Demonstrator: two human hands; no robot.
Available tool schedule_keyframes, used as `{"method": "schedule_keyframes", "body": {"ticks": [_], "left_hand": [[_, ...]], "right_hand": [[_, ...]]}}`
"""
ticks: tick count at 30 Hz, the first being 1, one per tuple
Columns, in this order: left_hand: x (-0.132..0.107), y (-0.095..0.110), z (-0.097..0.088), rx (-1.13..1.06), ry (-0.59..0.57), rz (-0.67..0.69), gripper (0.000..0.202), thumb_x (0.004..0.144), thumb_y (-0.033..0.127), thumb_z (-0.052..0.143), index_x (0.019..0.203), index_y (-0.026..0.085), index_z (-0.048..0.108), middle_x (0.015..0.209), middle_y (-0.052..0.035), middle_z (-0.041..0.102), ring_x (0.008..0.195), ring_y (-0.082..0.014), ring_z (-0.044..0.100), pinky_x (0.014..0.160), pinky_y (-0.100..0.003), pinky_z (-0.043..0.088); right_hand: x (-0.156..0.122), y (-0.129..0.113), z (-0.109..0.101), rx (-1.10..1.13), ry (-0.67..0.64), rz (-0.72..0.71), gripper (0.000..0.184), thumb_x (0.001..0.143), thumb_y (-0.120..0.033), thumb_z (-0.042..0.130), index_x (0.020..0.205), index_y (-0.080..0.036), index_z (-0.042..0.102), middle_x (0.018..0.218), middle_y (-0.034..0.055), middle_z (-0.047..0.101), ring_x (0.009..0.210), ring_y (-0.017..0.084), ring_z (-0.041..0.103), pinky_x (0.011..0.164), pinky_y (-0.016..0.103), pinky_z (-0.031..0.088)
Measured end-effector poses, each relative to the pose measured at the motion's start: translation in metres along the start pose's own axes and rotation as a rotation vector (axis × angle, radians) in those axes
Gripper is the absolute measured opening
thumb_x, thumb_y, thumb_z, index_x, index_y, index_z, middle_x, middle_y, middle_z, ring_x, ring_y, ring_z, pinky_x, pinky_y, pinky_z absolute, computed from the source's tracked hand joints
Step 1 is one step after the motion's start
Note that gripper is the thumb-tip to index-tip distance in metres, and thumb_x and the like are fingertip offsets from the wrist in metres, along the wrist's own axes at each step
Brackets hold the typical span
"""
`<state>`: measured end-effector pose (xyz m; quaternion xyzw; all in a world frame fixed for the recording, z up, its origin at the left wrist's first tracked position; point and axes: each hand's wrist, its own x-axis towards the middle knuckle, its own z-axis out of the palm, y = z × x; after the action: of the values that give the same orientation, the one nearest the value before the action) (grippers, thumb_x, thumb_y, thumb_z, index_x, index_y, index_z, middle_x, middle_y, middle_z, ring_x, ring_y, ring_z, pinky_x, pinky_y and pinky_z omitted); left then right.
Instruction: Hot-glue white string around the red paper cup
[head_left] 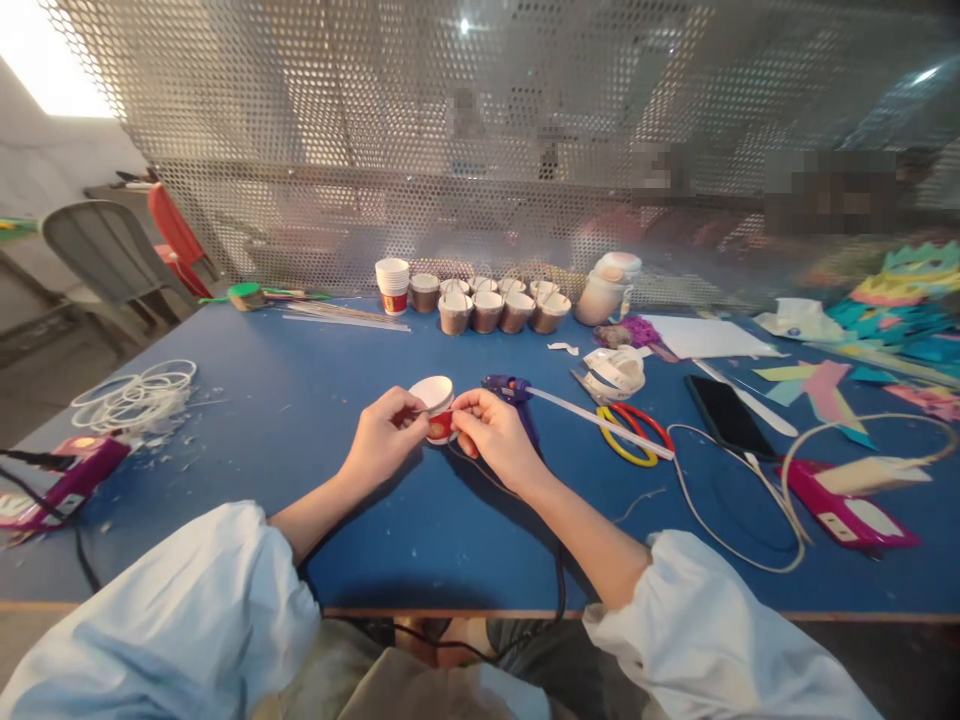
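A small red and white paper cup (pixel 433 393) is held between my two hands just above the blue table. My left hand (pixel 386 432) is closed, its thumb and fingertips pinching the cup's left side near the rim. The fingertips of my right hand (pixel 489 432) are pressed together against the red band on the other side. A thin brown cord (pixel 480 470) trails from beneath the cup under my right hand; whether the fingers also grip it is hidden. Just beyond that hand lies a dark blue glue gun (pixel 510 388) with a long translucent glue stick (pixel 592 418) in it.
Brown-wrapped cups (pixel 487 312) and a cup stack (pixel 393 285) line the back, beside a jar (pixel 602 290). Scissors (pixel 637 436), a phone (pixel 731 415) and a pink power strip (pixel 847 505) lie right. White tubing coils (pixel 135 395) and another power strip (pixel 67 485) are left.
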<state>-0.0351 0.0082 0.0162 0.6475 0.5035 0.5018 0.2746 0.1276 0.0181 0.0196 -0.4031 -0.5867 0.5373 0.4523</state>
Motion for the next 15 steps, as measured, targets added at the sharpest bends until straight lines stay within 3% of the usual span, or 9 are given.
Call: {"method": "schedule_keyframes", "body": {"ticks": [3, 9, 15], "left_hand": [[-0.0001, -0.0006, 0.0003, -0.011, -0.007, 0.000, 0.008, 0.072, 0.022, 0.056, 0.068, 0.016, 0.058, 0.067, 0.0024, 0.053, 0.058, -0.0090, 0.046, 0.056, -0.022, 0.037], [-0.0021, -0.0008, 0.0005, -0.027, -0.047, -0.047, 0.006, 0.072, 0.021, 0.055, 0.069, 0.017, 0.057, 0.065, 0.0036, 0.052, 0.056, -0.0085, 0.044, 0.054, -0.022, 0.035], [-0.0032, 0.0036, 0.0003, -0.047, -0.087, -0.078, 0.007, 0.073, 0.022, 0.054, 0.069, 0.017, 0.058, 0.058, 0.0043, 0.049, 0.052, -0.0089, 0.043, 0.050, -0.021, 0.033]], "right_hand": [[-0.0011, 0.0003, -0.0015, -0.171, 0.044, -0.121, 0.007, 0.077, -0.026, 0.057, 0.079, -0.019, 0.056, 0.061, -0.0042, 0.054, 0.051, 0.009, 0.048, 0.049, 0.022, 0.038], [-0.0055, 0.0010, -0.0044, -0.631, 0.123, -0.498, 0.010, 0.085, -0.019, 0.053, 0.078, -0.018, 0.060, 0.067, -0.0011, 0.053, 0.061, 0.011, 0.048, 0.060, 0.025, 0.040], [-0.0047, 0.0006, -0.0054, -0.723, 0.186, -0.579, 0.011, 0.086, -0.018, 0.052, 0.077, -0.018, 0.059, 0.066, -0.0015, 0.052, 0.059, 0.011, 0.048, 0.059, 0.024, 0.039]]}}
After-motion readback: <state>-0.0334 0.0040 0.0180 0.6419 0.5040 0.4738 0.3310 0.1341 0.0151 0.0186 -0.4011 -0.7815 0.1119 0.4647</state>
